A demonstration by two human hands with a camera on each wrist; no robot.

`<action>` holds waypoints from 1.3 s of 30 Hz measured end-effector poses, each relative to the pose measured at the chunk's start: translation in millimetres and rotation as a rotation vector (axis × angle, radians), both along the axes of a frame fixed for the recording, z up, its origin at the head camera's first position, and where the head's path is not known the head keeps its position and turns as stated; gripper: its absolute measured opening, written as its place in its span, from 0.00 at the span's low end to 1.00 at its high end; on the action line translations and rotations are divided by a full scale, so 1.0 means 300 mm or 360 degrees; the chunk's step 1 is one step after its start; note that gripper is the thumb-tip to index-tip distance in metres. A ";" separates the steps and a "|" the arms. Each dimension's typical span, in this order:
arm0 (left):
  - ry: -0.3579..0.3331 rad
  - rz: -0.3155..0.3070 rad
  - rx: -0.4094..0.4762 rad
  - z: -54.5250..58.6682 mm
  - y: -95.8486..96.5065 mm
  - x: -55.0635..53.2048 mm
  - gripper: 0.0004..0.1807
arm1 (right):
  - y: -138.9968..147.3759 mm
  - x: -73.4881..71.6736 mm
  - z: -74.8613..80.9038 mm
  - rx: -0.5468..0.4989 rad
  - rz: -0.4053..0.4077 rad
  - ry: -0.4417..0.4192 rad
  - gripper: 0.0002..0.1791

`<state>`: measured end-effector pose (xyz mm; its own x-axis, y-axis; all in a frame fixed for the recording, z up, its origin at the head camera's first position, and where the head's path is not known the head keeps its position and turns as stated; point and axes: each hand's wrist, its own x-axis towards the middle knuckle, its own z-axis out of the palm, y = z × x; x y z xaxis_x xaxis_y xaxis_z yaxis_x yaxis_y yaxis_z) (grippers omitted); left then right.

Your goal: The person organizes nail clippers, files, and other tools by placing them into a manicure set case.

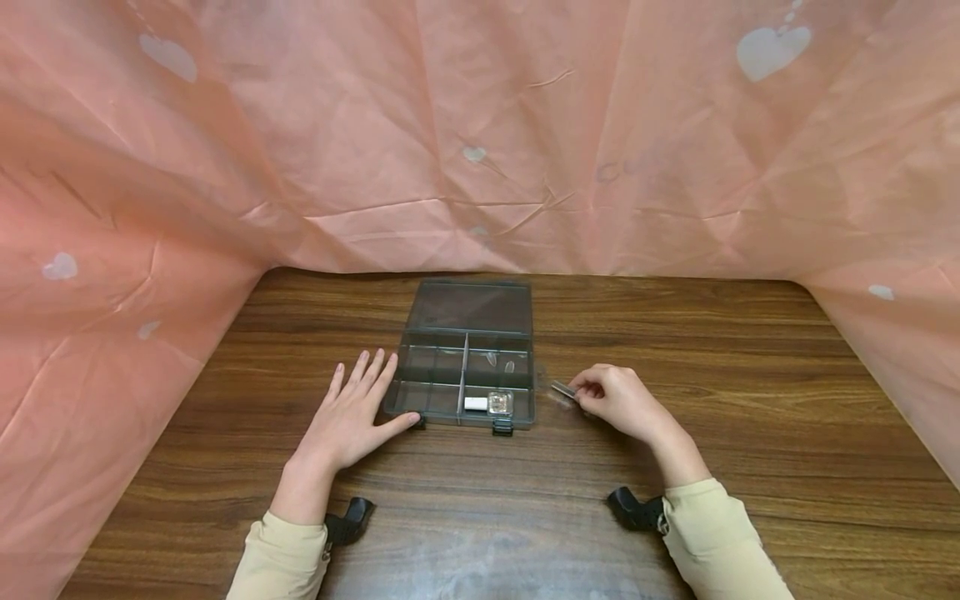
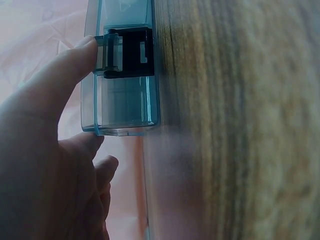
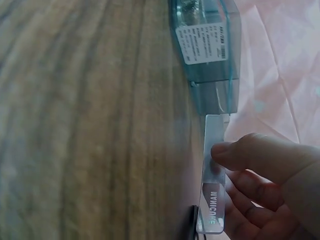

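A translucent grey compartment box [image 1: 459, 422] lies with its lid [image 1: 474, 304] folded back. My left hand [image 1: 352, 421] spreads its straight fingers along the box's left side; its thumb touches a black latch [image 2: 131, 52] at the front. To the right of the box, my right hand [image 1: 618, 402] pinches a clear flat nail file [image 3: 214, 150] marked MANICURE between thumb and fingers. A white block [image 1: 476, 404] and a small clear case [image 1: 500, 403] with glittery contents sit in the front right compartment. Small clear pieces [image 1: 491, 359] show in the rear right one.
Another black latch [image 1: 502, 427] hangs at the box's front right. A printed label [image 3: 202, 43] shows at the box in the right wrist view. The wooden table [image 1: 675, 333] meets a pink curtain [image 1: 525, 233] behind. Both wrists carry black devices [image 1: 637, 510].
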<state>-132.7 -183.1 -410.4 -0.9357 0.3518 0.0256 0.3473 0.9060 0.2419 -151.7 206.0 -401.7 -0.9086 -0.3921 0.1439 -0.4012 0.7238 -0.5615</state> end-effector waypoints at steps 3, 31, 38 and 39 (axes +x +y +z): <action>0.0002 -0.0002 0.0001 -0.001 0.000 0.000 0.54 | 0.004 -0.001 0.012 0.0001 -0.0013 -0.0010 0.04; 0.0029 -0.0002 0.0006 -0.003 0.002 0.001 0.54 | -0.156 -0.052 0.119 -0.0170 0.0070 0.0133 0.05; 0.0026 -0.0004 0.0009 -0.002 0.001 0.000 0.54 | -0.241 -0.055 0.139 -0.0224 0.0181 0.0133 0.06; 0.0022 -0.0004 0.0010 -0.002 0.001 0.000 0.54 | -0.254 -0.054 0.141 -0.0232 0.0202 0.0128 0.06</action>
<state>-132.8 -182.8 -411.0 -0.9343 0.3542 0.0410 0.3532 0.9035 0.2427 -167.9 129.7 -359.6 -0.8365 -0.4725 0.2776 -0.5319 0.5779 -0.6190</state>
